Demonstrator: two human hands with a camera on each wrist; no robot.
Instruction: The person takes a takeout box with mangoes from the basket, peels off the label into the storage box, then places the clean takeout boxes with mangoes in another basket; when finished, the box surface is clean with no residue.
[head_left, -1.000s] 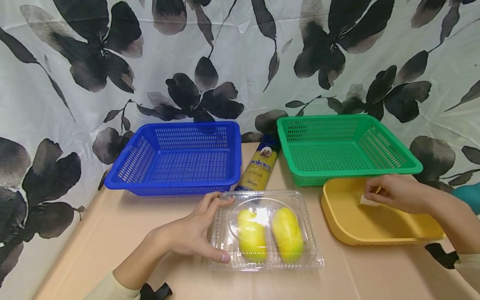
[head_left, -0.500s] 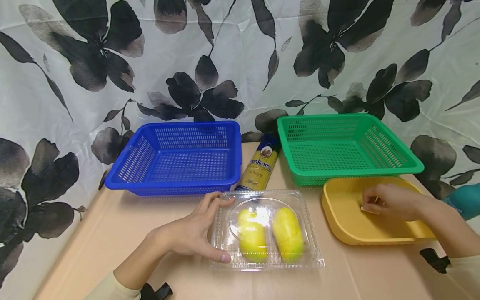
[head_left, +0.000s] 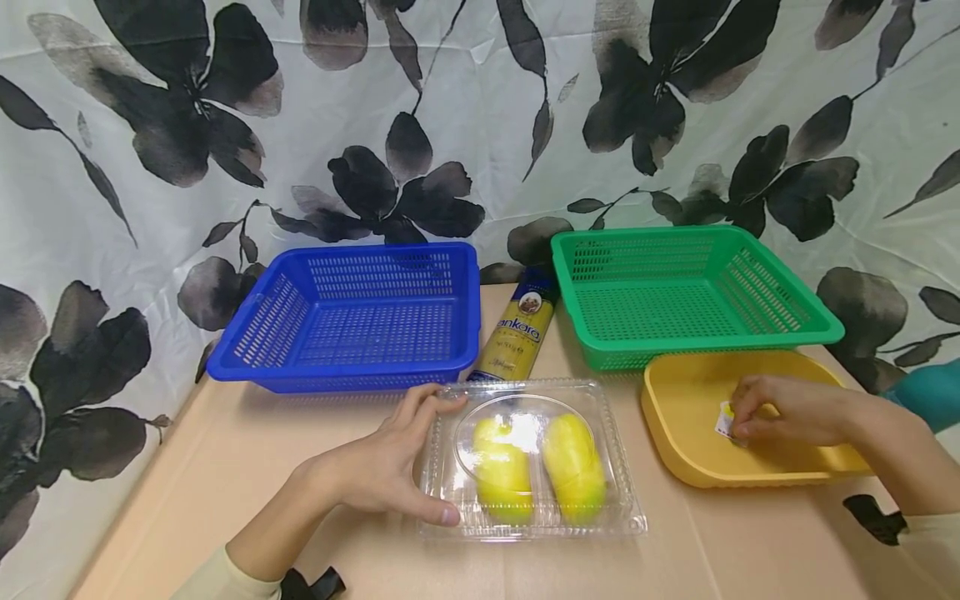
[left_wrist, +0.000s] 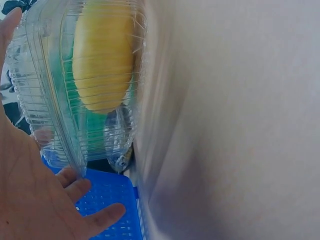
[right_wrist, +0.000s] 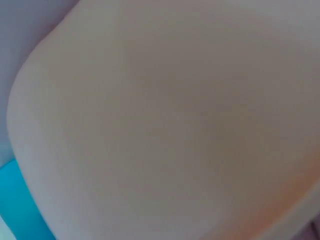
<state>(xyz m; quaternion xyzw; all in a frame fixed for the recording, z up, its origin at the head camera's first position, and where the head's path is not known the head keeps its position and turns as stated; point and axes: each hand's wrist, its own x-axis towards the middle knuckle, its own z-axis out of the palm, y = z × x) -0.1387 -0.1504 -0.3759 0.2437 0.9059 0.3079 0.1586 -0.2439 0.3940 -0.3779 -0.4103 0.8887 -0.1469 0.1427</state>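
A clear plastic clamshell box (head_left: pixel 573 396) lies closed on the table in the head view, with two yellow mangoes (head_left: pixel 504 471) inside. My left hand (head_left: pixel 382 467) rests against its left side, thumb at the front corner and fingers spread toward the back corner. The left wrist view shows the box (left_wrist: pixel 45 100) tilted by the camera angle, one mango (left_wrist: pixel 102 60) visible through its wall. Over the yellow tray (head_left: pixel 675 442), my right hand (head_left: pixel 787 408) pinches a small white printed label (head_left: pixel 724 419) with a bit of yellow on it. The right wrist view is too blurred to show that hand's fingers.
Behind the box stand a blue basket (head_left: pixel 345 375) at left and a green basket (head_left: pixel 705 343) at right. Between them lies a yellow and blue pasta packet (head_left: pixel 517 333). A teal object (head_left: pixel 926 396) is beyond the right forearm. A floral cloth (head_left: pixel 517 100) hangs at the back.
My right hand has turned slightly inside the yellow tray, and the printed face of the label has come into sight. My left hand and the box have stayed put.
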